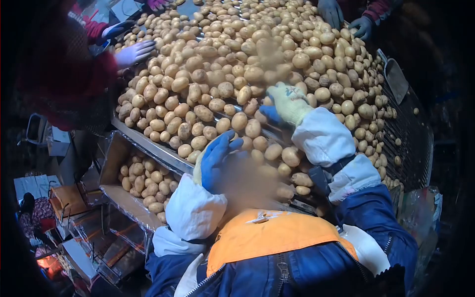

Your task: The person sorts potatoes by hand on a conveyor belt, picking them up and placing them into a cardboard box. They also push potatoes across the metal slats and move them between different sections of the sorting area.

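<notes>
Head view, potatoes: heaped across the sorting worktop, under both hands.
Left hand: gloved, fingers apart, over the near edge.
Right hand: gloved, fingers curled on potatoes (grasp not discernible).
Obstructions: co-workers' gloved hands at far side.
Below: crate holding potatoes.

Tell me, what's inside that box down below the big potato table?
More potatoes fill the box under the table's metal edge. Only the top layer shows; whatever lies beneath them is covered.
</notes>
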{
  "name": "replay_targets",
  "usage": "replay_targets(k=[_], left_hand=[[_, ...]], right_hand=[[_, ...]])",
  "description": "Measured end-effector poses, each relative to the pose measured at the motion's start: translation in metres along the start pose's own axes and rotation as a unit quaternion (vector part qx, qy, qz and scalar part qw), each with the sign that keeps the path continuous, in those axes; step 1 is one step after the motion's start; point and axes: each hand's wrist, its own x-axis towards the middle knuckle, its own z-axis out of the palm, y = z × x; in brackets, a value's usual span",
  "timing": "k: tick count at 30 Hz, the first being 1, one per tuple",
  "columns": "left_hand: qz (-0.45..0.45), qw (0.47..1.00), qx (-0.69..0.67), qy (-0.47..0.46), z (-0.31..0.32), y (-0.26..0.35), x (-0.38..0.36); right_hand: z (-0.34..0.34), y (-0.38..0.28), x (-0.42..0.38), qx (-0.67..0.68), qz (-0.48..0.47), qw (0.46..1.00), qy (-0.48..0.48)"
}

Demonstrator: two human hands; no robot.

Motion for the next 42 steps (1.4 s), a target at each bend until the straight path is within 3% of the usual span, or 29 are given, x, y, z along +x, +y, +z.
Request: replay_targets(k=[2,4,6,8,10,11,13,14,16,17,20,21,22,23,24,25,26,27,28,30,31,34,36,38,40,42], left_hand=[[-0.029,0.999,-0.036,-0.017,0.007,-0.008,0.005],[-0.081,0.995,-0.063,-0.015,0.028,-0.008,0.003],[-0.098,0.993,-0.067,0.006,0.037,-0.007,0.002],[-0.157,0.984,-0.062,-0.060,0.038,0.002,0.004],[-0.129,0.987,-0.063,-0.078,0.041,0.003,-0.003],[-0.119,0.989,-0.049,-0.074,0.027,-0.006,0.004],[-0.141,0.986,-0.079,-0.028,0.027,-0.006,0.003],[-0.141,0.986,-0.083,-0.025,0.026,-0.008,0.005],[-0.150,0.980,-0.123,-0.040,0.023,-0.011,0.007],[-0.097,0.992,-0.046,-0.063,0.027,-0.008,0.002],[-0.045,0.996,0.048,-0.065,0.023,-0.001,0.005],[-0.024,0.993,0.074,-0.088,0.024,0.005,0.001],[-0.045,0.992,0.107,-0.045,0.026,0.012,-0.009],[0.040,0.972,0.231,-0.013,0.020,0.002,-0.010],[0.127,0.928,0.350,0.017,0.017,-0.005,-0.011],[0.125,0.928,0.351,0.016,0.013,-0.006,-0.013],[0.276,0.816,0.507,-0.036,0.012,-0.002,-0.015],[0.409,0.653,0.632,-0.087,0.012,0.001,-0.017],[0.409,0.652,0.632,-0.088,0.020,0.004,-0.019],[0.390,0.595,0.684,-0.161,0.052,0.007,-0.019],[0.375,0.496,0.767,-0.158,0.069,0.000,-0.019],[0.352,0.496,0.767,-0.204,0.065,-0.012,0.015],[0.208,0.536,0.789,-0.217,0.071,-0.003,0.021],[0.141,0.564,0.790,-0.194,0.069,0.009,0.020],[0.120,0.614,0.760,-0.176,0.072,0.010,0.016],[0.126,0.690,0.695,-0.158,0.079,0.001,0.012]], right_hand=[[-0.009,-0.005,-0.025,-0.001,0.004,1.000,-0.011],[-0.027,-0.031,-0.054,0.143,0.095,0.983,-0.061],[-0.011,-0.047,-0.080,0.138,-0.027,0.984,0.108],[-0.016,-0.054,-0.100,0.283,-0.024,0.959,0.013],[-0.044,-0.050,-0.101,0.320,0.044,0.946,0.035],[-0.041,-0.031,-0.093,0.330,0.063,0.937,0.098],[-0.047,0.010,-0.070,0.056,0.143,0.976,0.152],[-0.039,0.022,-0.059,-0.019,0.096,0.975,0.198],[-0.032,0.011,-0.049,-0.099,0.096,0.990,0.011],[-0.008,-0.003,-0.053,-0.077,0.139,0.985,0.064],[-0.014,-0.017,-0.085,-0.084,0.012,0.993,0.076],[-0.014,-0.016,-0.100,-0.079,0.012,0.994,0.069],[-0.014,-0.012,-0.114,0.006,-0.045,0.998,0.039],[-0.014,-0.007,-0.126,0.090,-0.102,0.991,0.014],[-0.009,-0.003,-0.135,0.092,-0.100,0.991,0.015],[-0.001,0.002,-0.145,0.108,-0.101,0.987,0.070],[0.002,0.003,-0.152,0.123,-0.102,0.979,0.124],[-0.001,0.002,-0.158,0.127,-0.090,0.982,0.111],[0.001,0.003,-0.162,0.128,-0.089,0.981,0.111],[0.005,0.005,-0.167,0.148,-0.076,0.981,0.099],[0.001,0.001,-0.166,0.143,-0.067,0.983,0.097],[-0.018,-0.010,-0.164,0.130,-0.043,0.990,0.031],[-0.018,0.000,-0.157,0.164,-0.038,0.986,-0.017],[-0.021,0.006,-0.139,0.205,0.014,0.978,-0.044],[-0.021,0.012,-0.116,0.225,0.007,0.974,0.007],[-0.024,0.007,-0.089,0.109,-0.083,0.979,0.151]])
